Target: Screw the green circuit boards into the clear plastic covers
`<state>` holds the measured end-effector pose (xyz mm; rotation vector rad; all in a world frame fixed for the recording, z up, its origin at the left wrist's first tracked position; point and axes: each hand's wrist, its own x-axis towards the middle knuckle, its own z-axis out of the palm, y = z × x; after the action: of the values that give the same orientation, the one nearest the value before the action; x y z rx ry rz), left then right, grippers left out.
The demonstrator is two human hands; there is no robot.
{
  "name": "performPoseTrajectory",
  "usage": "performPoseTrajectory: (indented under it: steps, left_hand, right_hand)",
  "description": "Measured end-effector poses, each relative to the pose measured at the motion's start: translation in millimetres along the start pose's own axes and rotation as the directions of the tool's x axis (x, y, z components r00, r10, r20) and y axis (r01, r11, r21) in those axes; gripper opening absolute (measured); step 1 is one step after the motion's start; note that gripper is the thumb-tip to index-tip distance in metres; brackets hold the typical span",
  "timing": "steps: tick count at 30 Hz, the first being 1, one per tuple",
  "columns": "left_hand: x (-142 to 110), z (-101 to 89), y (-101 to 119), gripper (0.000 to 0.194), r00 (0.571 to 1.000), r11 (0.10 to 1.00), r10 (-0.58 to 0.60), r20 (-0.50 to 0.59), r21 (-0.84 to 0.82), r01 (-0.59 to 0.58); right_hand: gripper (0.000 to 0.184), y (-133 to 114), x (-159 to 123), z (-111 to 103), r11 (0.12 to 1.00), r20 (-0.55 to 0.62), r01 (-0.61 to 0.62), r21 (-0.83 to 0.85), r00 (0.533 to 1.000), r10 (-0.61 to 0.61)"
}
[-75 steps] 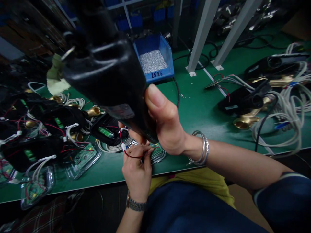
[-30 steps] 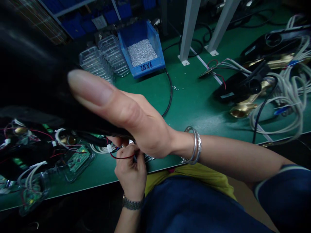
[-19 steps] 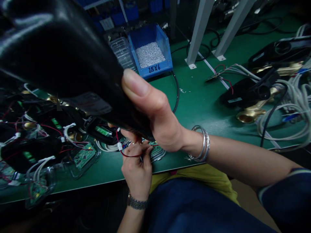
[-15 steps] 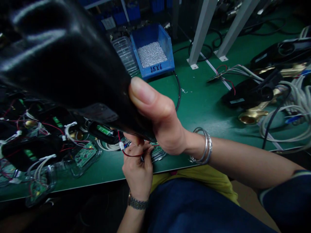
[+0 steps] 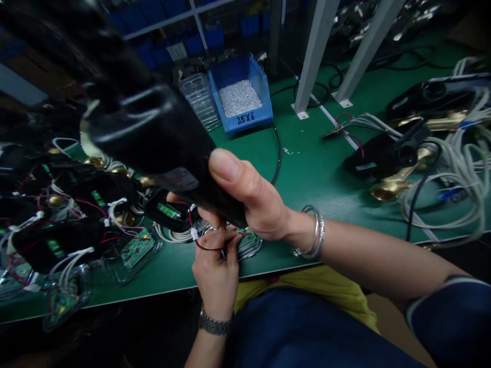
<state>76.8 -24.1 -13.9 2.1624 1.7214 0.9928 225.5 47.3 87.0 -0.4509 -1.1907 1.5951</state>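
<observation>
My right hand (image 5: pixel 249 199), with the thumb along its side, is wrapped round a black electric screwdriver (image 5: pixel 153 133) held at a slant. The tool's lower end is hidden behind the hand. Just below, my left hand (image 5: pixel 215 266) has its fingers bent together over a green circuit board (image 5: pixel 247 240) in a clear plastic case at the table's near edge. Red and black wires with a white connector (image 5: pixel 194 233) run beside the left fingers. Right by them lies a black housing (image 5: pixel 164 209) with a green part inside.
A blue bin (image 5: pixel 245 120) marked 25X6 holds small silvery screws. Clear plastic cases (image 5: pixel 199 99) are stacked beside it. Black housings (image 5: pixel 65 245) with wires crowd the left. Brass fittings (image 5: pixel 387 189) and coiled grey cables (image 5: pixel 460 204) lie right; metal posts (image 5: pixel 316 56) stand behind.
The screwdriver appears smaller and farther from the camera, and my right hand sits slightly lower in view. My left hand stays at the board. The view has shifted slightly.
</observation>
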Motion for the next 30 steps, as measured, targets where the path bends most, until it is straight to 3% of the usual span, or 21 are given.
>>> performPoseTrajectory:
  steps: [3, 5, 6, 8, 11, 13, 14, 16, 19, 24, 30]
  left_hand:
    - [0.7, 0.4, 0.2, 0.003, 1.000, 0.998, -0.007, 0.011, -0.061, 0.007]
    - [0.3, 1.2, -1.1, 0.007, 1.000, 0.997, -0.008, 0.004, -0.077, 0.008]
    - [-0.1, 1.5, -2.0, 0.009, 1.000, 0.997, -0.006, -0.007, -0.075, 0.005]
    - [-1.2, 1.6, -4.1, 0.014, 1.000, 0.997, 0.005, -0.018, -0.074, -0.006]
    - [-3.1, -0.1, -7.2, 0.021, 1.000, 0.994, 0.019, -0.014, -0.108, -0.021]
    - [-4.4, -1.8, -9.2, 0.026, 1.000, 0.992, 0.023, -0.007, -0.122, -0.024]
    - [-5.1, -2.5, -10.1, 0.029, 1.000, 0.992, 0.025, -0.009, -0.122, -0.026]
    - [-6.2, -3.2, -11.8, 0.032, 0.999, 0.992, 0.023, -0.022, -0.125, -0.026]
    - [-7.3, -2.4, -13.6, 0.030, 0.997, 0.989, 0.028, -0.077, -0.140, -0.038]
    - [-6.8, -1.6, -13.5, 0.020, 0.987, 0.986, 0.035, -0.159, -0.157, -0.060]
    - [-7.5, -5.1, -12.1, 0.014, 0.972, 0.983, 0.044, -0.231, -0.163, -0.083]
  right_hand:
    - [0.031, -14.6, -0.8, -6.0, 0.997, 0.025, 0.075, -0.012, 0.997, -0.075]
    - [0.030, -33.8, 0.2, -11.8, 0.980, -0.122, 0.179, -0.090, 0.974, -0.189]
    - [0.027, -45.1, 1.4, -16.7, 0.956, -0.220, 0.250, -0.156, 0.934, -0.280]
    - [0.014, -66.9, 5.2, -32.9, 0.855, -0.373, 0.415, -0.309, 0.774, -0.511]
    - [0.008, -86.8, 12.5, -74.7, 0.628, -0.437, 0.566, -0.534, 0.451, -0.778]
    - [0.012, -87.3, 15.9, -108.0, 0.539, -0.441, 0.475, -0.696, 0.309, -0.843]
    - [0.014, -84.2, 16.7, -123.5, 0.534, -0.459, 0.409, -0.740, 0.275, -0.845]
    - [0.017, -73.7, 16.6, -148.5, 0.554, -0.486, 0.345, -0.758, 0.267, -0.832]
    - [0.019, -55.9, 14.5, -167.8, 0.589, -0.513, 0.309, -0.747, 0.297, -0.805]
    - [0.027, -39.5, 14.8, -174.0, 0.623, -0.540, 0.256, -0.739, 0.327, -0.775]
    - [0.029, -39.6, 14.8, -171.5, 0.644, -0.552, 0.234, -0.729, 0.356, -0.754]
